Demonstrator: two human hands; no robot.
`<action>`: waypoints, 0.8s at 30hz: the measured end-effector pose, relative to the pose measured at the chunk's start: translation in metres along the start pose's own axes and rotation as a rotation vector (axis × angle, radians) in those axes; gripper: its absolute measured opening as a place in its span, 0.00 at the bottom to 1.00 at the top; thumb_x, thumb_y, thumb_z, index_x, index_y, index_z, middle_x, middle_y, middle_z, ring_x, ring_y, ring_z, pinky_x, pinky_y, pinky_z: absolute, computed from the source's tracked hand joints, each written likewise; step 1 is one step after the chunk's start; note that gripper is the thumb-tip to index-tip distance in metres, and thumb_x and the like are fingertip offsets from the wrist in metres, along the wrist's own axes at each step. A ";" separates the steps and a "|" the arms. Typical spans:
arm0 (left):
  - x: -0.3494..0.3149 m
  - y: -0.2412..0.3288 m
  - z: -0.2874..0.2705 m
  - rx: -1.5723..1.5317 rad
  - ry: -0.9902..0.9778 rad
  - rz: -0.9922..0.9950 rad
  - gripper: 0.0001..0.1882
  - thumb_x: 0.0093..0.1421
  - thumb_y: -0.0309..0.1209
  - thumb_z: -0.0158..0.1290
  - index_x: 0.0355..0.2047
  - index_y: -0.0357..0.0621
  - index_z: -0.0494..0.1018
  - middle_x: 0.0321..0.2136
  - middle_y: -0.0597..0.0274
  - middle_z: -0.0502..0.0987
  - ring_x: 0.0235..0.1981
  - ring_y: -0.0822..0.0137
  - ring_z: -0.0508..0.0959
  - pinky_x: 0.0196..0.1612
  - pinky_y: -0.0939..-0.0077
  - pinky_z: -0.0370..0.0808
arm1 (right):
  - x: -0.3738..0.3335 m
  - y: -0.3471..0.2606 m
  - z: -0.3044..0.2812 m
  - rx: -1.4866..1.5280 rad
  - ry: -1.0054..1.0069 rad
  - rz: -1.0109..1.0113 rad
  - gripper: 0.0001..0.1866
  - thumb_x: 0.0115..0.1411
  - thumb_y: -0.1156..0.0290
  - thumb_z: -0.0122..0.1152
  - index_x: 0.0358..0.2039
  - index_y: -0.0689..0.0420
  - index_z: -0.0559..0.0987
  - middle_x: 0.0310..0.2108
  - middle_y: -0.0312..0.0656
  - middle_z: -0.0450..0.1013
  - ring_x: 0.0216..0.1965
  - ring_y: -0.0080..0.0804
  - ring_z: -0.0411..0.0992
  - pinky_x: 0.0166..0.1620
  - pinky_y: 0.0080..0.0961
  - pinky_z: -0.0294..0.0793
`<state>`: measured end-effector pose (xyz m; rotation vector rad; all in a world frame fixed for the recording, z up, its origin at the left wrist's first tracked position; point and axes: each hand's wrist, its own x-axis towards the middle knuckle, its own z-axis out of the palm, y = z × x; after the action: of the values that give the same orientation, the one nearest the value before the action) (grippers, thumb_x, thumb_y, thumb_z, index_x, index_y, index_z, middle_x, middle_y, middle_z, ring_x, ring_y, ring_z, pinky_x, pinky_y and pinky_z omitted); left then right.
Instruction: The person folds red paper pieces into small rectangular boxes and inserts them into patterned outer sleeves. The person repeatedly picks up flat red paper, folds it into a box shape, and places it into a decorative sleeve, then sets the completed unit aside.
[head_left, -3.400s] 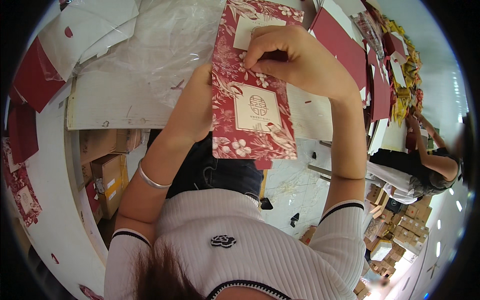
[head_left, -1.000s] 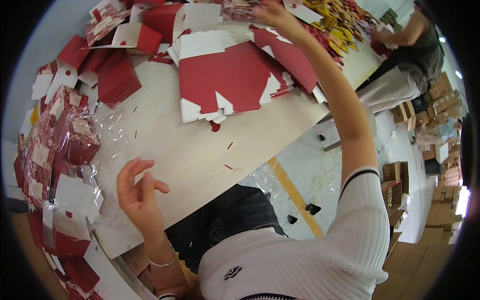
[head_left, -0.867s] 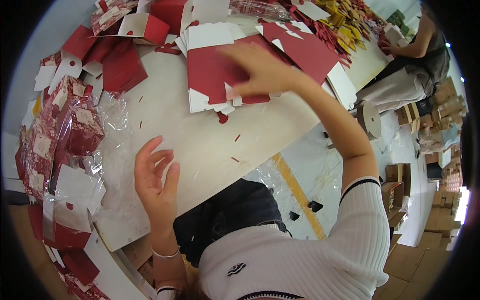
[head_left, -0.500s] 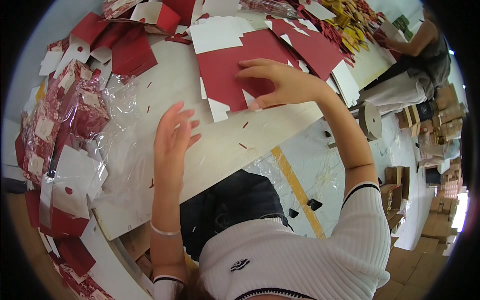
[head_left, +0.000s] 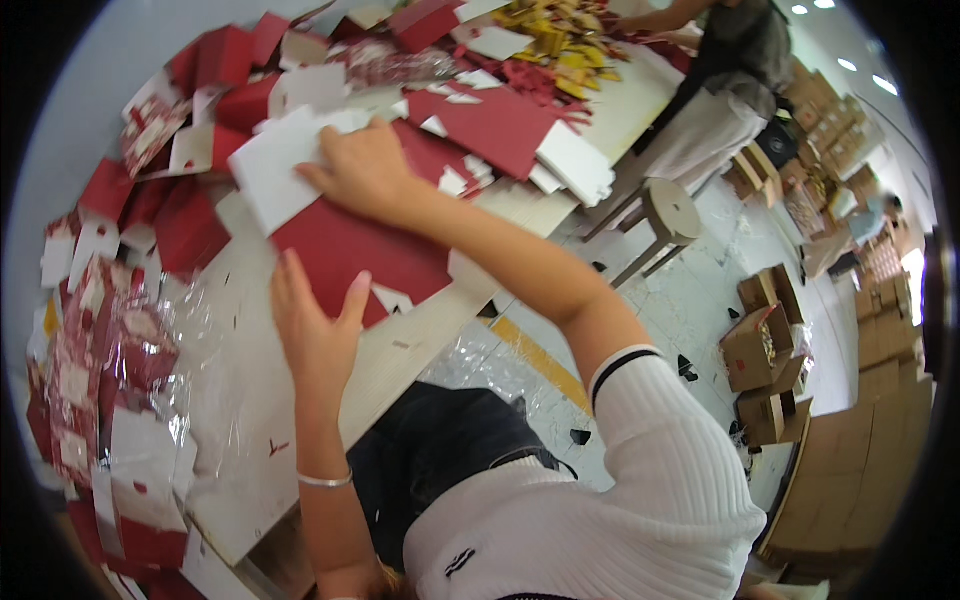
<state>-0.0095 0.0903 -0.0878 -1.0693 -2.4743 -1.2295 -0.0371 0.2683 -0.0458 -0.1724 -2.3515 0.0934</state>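
Both hands, left hand [head_left: 315,335] and right hand [head_left: 365,170], are pressing spread flat on a red card sheet [head_left: 360,255]: light, stiff, likely best pinched at its edges.

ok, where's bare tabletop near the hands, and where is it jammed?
Bare tabletop runs below the left hand, between the plastic-wrapped packs and the near table edge. A smaller strip lies right of the red card blank under the right hand. The far half is crowded with overlapping red and white card blanks.

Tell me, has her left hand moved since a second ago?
Yes. The left hand has gone from the bare table near its front edge forward onto the flat red card sheet, beside the right hand.
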 end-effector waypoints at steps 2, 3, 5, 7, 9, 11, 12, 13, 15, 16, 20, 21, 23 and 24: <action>0.002 0.013 -0.009 -0.055 0.090 -0.042 0.46 0.47 0.42 0.58 0.57 0.30 0.46 0.56 0.38 0.51 0.58 0.47 0.52 0.59 0.60 0.49 | 0.007 -0.029 -0.029 0.085 0.104 -0.029 0.16 0.49 0.57 0.56 0.19 0.57 0.68 0.11 0.43 0.68 0.15 0.41 0.68 0.30 0.34 0.62; 0.003 0.022 -0.016 -0.091 0.140 -0.067 0.48 0.46 0.42 0.59 0.58 0.32 0.43 0.57 0.39 0.49 0.59 0.47 0.49 0.60 0.60 0.47 | 0.010 -0.040 -0.040 0.106 0.147 -0.047 0.15 0.49 0.58 0.56 0.18 0.56 0.68 0.11 0.43 0.68 0.15 0.41 0.67 0.28 0.33 0.62; 0.006 0.032 -0.025 -0.217 0.149 -0.147 0.51 0.45 0.39 0.61 0.60 0.36 0.39 0.59 0.40 0.43 0.61 0.49 0.44 0.61 0.60 0.44 | 0.015 -0.053 -0.048 0.255 0.174 -0.027 0.14 0.49 0.60 0.57 0.16 0.56 0.69 0.11 0.44 0.68 0.15 0.43 0.67 0.26 0.35 0.63; 0.006 0.024 -0.029 -0.207 0.219 -0.116 0.52 0.44 0.39 0.61 0.60 0.38 0.39 0.59 0.41 0.42 0.61 0.50 0.43 0.61 0.60 0.43 | 0.020 -0.069 -0.051 0.459 0.172 0.037 0.13 0.48 0.62 0.57 0.15 0.56 0.70 0.11 0.45 0.67 0.17 0.45 0.68 0.23 0.38 0.65; 0.003 0.020 -0.036 -0.233 0.326 -0.121 0.53 0.43 0.38 0.63 0.61 0.42 0.39 0.58 0.42 0.43 0.61 0.51 0.44 0.60 0.58 0.43 | 0.018 -0.088 -0.058 0.513 0.079 -0.019 0.11 0.46 0.64 0.57 0.16 0.58 0.72 0.12 0.47 0.67 0.18 0.46 0.68 0.23 0.38 0.66; 0.000 0.005 -0.048 -0.152 0.349 -0.060 0.54 0.41 0.38 0.64 0.61 0.43 0.39 0.58 0.42 0.44 0.60 0.51 0.45 0.60 0.58 0.45 | 0.016 -0.109 -0.070 0.508 -0.009 -0.126 0.12 0.44 0.65 0.58 0.15 0.60 0.73 0.13 0.48 0.67 0.18 0.47 0.68 0.23 0.37 0.67; -0.003 -0.001 -0.055 -0.013 0.405 -0.011 0.53 0.40 0.37 0.65 0.60 0.43 0.42 0.56 0.43 0.48 0.58 0.50 0.50 0.58 0.58 0.48 | 0.015 -0.116 -0.074 0.468 -0.025 -0.179 0.12 0.43 0.65 0.58 0.14 0.60 0.73 0.13 0.49 0.67 0.18 0.46 0.68 0.22 0.37 0.67; -0.008 -0.004 -0.060 0.024 0.458 -0.008 0.52 0.40 0.37 0.64 0.60 0.44 0.44 0.55 0.43 0.50 0.57 0.50 0.52 0.58 0.58 0.49 | 0.012 -0.120 -0.071 0.445 -0.005 -0.180 0.12 0.43 0.65 0.58 0.14 0.60 0.73 0.14 0.49 0.67 0.19 0.46 0.69 0.23 0.37 0.67; -0.016 -0.006 -0.072 0.137 0.568 -0.011 0.49 0.42 0.38 0.63 0.60 0.45 0.46 0.53 0.43 0.54 0.55 0.50 0.55 0.57 0.59 0.51 | 0.010 -0.126 -0.057 0.438 0.030 -0.190 0.11 0.43 0.65 0.58 0.15 0.60 0.74 0.18 0.51 0.69 0.21 0.45 0.69 0.23 0.36 0.67; -0.021 -0.007 -0.080 0.173 0.582 -0.015 0.49 0.41 0.38 0.64 0.60 0.46 0.48 0.50 0.44 0.55 0.53 0.49 0.56 0.55 0.60 0.52 | 0.006 -0.131 -0.053 0.464 0.030 -0.180 0.11 0.42 0.65 0.59 0.16 0.60 0.75 0.22 0.52 0.69 0.25 0.45 0.69 0.26 0.37 0.67; -0.034 -0.008 -0.083 0.180 0.587 -0.069 0.50 0.38 0.31 0.64 0.59 0.41 0.48 0.47 0.46 0.55 0.48 0.50 0.57 0.52 0.60 0.56 | -0.030 -0.135 -0.033 0.372 0.230 -0.157 0.13 0.42 0.61 0.62 0.20 0.58 0.75 0.30 0.48 0.65 0.35 0.44 0.64 0.35 0.36 0.60; -0.039 -0.009 -0.084 0.181 0.586 -0.027 0.48 0.38 0.28 0.63 0.59 0.40 0.49 0.47 0.46 0.55 0.48 0.49 0.58 0.51 0.60 0.56 | -0.036 -0.139 -0.031 0.314 0.252 -0.136 0.14 0.42 0.60 0.62 0.20 0.58 0.75 0.29 0.46 0.63 0.35 0.43 0.62 0.36 0.34 0.57; -0.044 -0.012 -0.083 0.215 0.572 0.004 0.48 0.39 0.27 0.62 0.58 0.39 0.48 0.47 0.45 0.55 0.47 0.50 0.58 0.51 0.60 0.56 | -0.045 -0.142 -0.025 0.281 0.302 -0.118 0.12 0.43 0.61 0.63 0.20 0.57 0.73 0.28 0.42 0.63 0.31 0.38 0.61 0.34 0.31 0.54; -0.048 -0.012 -0.085 0.198 0.566 0.000 0.48 0.38 0.28 0.62 0.59 0.39 0.48 0.48 0.45 0.55 0.48 0.50 0.57 0.50 0.60 0.56 | -0.045 -0.143 -0.020 0.319 0.361 -0.156 0.13 0.42 0.62 0.63 0.19 0.57 0.72 0.26 0.41 0.62 0.30 0.37 0.61 0.33 0.31 0.53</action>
<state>0.0043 -0.0031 -0.0622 -0.5679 -2.0963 -1.0718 -0.0054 0.1202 -0.0461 0.1402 -1.9514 0.3303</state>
